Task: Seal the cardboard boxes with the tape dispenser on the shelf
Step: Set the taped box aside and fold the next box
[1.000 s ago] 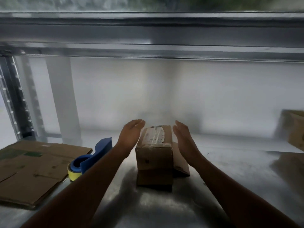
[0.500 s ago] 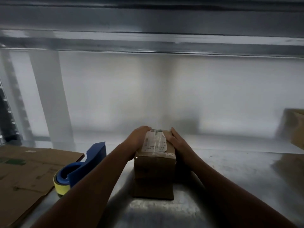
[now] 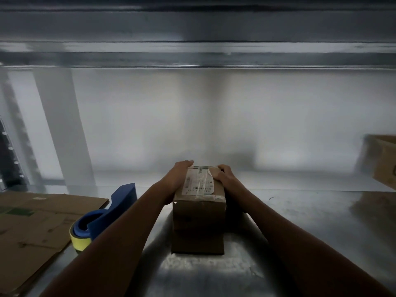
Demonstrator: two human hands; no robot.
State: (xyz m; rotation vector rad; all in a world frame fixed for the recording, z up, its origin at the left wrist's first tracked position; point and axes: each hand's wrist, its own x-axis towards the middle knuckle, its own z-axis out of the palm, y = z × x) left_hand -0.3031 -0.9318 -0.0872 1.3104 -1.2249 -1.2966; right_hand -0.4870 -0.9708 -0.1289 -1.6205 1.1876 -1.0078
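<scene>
Head view: a metal shelf (image 3: 300, 232) fills the lower frame, with a steel beam (image 3: 192, 54) running across high above the box and a pale back wall behind it. Left of the box, well apart, a sheet of flattened cardboard (image 3: 32, 228) lies on the shelf. The box (image 3: 199, 213) itself stands near the middle of the shelf, closed, with its short end toward the camera. A second box (image 3: 385, 161) sits far to its right, cut off by the frame edge and blurred. The blue dispenser (image 3: 102, 219), with a yellow roll, rests on the shelf to the left of the box, beside the cardboard's edge. The left forearm crosses between dispenser and box and covers the dispenser's near corner.

The left hand (image 3: 179, 176) lies along the box's upper left side, fingers (image 3: 188, 162) together and bent onto the far top edge. The right hand (image 3: 225, 177) grips the upper right edge, fingers curled over onto the top. A white label (image 3: 199, 183) with glossy tape across it covers the box top between the two hands; its print is too blurred to read.
</scene>
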